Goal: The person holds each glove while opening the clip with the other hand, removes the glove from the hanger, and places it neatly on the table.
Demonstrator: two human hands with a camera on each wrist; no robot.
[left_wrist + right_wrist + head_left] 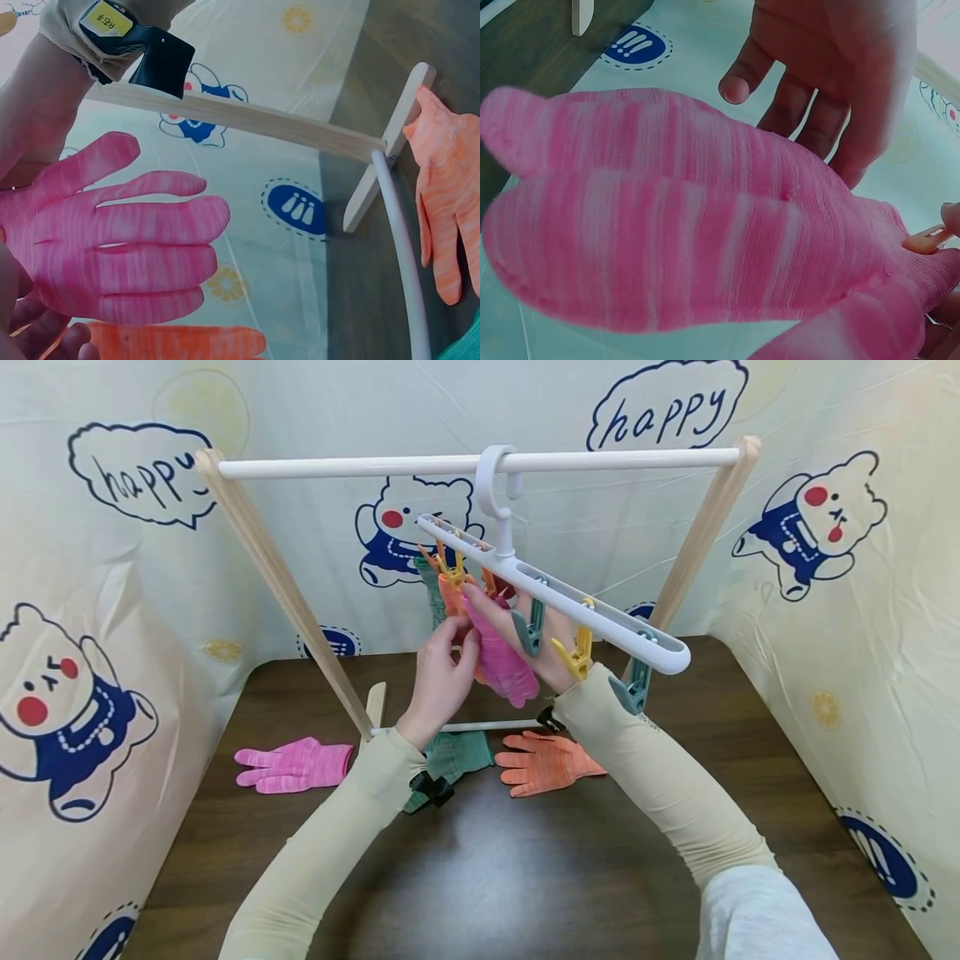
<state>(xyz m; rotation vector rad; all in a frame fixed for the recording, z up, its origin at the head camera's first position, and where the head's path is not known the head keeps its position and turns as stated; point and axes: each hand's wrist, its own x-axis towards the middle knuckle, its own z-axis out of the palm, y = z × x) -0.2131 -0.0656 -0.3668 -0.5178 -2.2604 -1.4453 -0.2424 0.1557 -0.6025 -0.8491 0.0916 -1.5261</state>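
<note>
A pink striped glove (501,652) hangs fingers down below the left half of a white clip hanger (600,614). My left hand (442,681) pinches its edge near the cuff, with the other fingers bent behind the glove. My right hand (551,647) reaches in from the other side and grips the cuff. In the right wrist view, an orange clothespin (928,240) shows at the cuff with a fingertip on it. The glove partly hides the right fingers. An orange glove (453,597) and a green glove (432,589) hang farther along the hanger.
Green (534,628) and yellow clips (576,653) dangle from the hanger's near end, close to the right forearm. The hanger hooks over a white rail (330,466) on wooden legs. A pink glove (296,766), green glove (459,756) and orange glove (546,763) lie on the table.
</note>
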